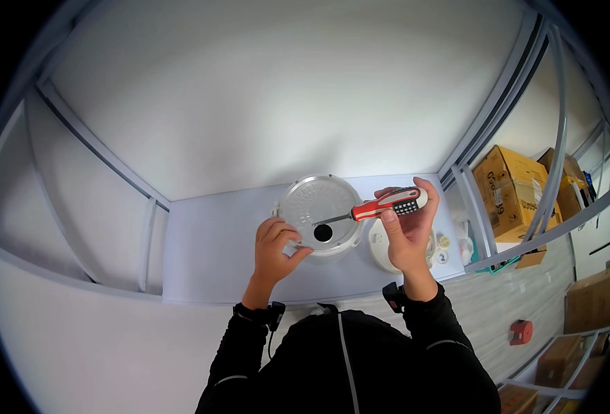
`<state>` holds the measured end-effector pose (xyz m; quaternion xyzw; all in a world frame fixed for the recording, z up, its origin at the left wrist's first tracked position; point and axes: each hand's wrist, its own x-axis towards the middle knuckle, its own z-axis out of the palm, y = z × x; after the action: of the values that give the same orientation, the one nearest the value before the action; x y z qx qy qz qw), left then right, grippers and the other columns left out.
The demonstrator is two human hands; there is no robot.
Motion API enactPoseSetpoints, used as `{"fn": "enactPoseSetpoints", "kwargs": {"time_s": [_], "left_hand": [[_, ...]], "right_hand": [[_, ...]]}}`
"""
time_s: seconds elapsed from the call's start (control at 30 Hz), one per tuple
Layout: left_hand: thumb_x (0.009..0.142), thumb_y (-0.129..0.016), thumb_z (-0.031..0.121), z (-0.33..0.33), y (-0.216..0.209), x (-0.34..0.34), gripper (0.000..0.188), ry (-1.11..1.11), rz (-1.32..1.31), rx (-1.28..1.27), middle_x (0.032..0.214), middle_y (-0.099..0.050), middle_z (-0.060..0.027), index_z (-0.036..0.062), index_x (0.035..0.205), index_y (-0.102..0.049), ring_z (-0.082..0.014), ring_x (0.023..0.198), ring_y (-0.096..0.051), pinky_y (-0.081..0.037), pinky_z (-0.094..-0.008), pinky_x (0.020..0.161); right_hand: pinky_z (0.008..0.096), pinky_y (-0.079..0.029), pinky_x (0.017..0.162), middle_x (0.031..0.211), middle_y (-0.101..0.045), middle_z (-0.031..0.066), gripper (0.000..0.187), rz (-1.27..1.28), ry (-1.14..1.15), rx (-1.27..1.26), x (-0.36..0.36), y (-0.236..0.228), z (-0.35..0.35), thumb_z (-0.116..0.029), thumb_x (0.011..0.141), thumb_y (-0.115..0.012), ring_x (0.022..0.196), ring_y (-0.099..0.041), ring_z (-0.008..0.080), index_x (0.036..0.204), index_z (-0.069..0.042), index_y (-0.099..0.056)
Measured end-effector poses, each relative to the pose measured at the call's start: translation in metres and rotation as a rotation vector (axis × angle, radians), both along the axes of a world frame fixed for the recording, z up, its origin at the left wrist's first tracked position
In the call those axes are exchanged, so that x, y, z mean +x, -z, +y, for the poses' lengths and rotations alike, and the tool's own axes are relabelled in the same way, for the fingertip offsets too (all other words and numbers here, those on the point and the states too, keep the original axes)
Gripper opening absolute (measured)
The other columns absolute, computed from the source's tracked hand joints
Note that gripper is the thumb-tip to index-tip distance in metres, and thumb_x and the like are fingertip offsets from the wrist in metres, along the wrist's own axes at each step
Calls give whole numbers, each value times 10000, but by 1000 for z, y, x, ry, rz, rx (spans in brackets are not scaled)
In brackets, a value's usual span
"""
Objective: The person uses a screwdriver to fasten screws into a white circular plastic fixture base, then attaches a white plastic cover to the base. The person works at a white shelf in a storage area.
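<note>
Round housing (312,195), with a silver rim and a black circle (323,233) on its near side, sits on a pale tabletop (212,252), near the middle. At far left, a grey metal frame (98,143) borders the work area; a plain white panel (284,90) stands behind the tabletop. Left hand (274,247) grips the near-left rim of the housing, fingers bent over the edge and thumb along the near side. The housing lies just beyond and to the right of this hand. Right hand (410,238) is closed around the handle of a red-and-white screwdriver (386,204); the shaft points left over the housing, near the black circle. Tip contact cannot be determined. A white disc (379,247) lies right of the housing, partly behind the right hand. At far right, cardboard boxes (515,193) stand beyond the frame, and a red stool (521,332) stands on the floor (481,331).
</note>
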<state>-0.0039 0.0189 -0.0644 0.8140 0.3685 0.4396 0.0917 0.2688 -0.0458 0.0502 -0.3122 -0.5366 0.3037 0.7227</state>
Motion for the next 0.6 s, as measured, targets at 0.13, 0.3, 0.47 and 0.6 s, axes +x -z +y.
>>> {"fn": "enactPoseSetpoints", "kwargs": {"time_s": [0.13,0.3,0.47,0.6], "left_hand": [[638,-998,305,-13,-2,28,395,-70,-25,15,991,-675,-14,139,838,-701,-309,1124,-571,-424,-463,1017],[649,-987,386,-20,2,53,406,-144,-37,80,909,-588,19,179,783,-665,-257,1055,-523,-321,-450,975],[671,-973,402,-21,5,68,389,-199,-46,107,886,-563,44,201,761,-653,-225,1040,-519,-277,-448,935],[709,-954,422,-22,7,73,377,-215,-28,84,925,-591,60,204,767,-652,-210,1073,-517,-265,-466,946]], "right_hand": [[428,-547,1034,1259,-655,204,788,-220,23,37,6,9,2,-36,1010,-729,1161,-673,265,1619,-47,-229],[435,-531,1063,1272,-671,212,835,-407,-18,33,0,12,-3,-34,979,-767,1153,-696,267,1646,-3,-266],[411,-556,1021,1159,-744,208,752,-551,24,63,1,6,0,-72,939,-806,1055,-752,310,1581,34,-429],[417,-561,1020,1197,-746,221,725,-579,27,55,-1,7,1,-92,929,-813,1081,-755,356,1557,42,-477]]}}
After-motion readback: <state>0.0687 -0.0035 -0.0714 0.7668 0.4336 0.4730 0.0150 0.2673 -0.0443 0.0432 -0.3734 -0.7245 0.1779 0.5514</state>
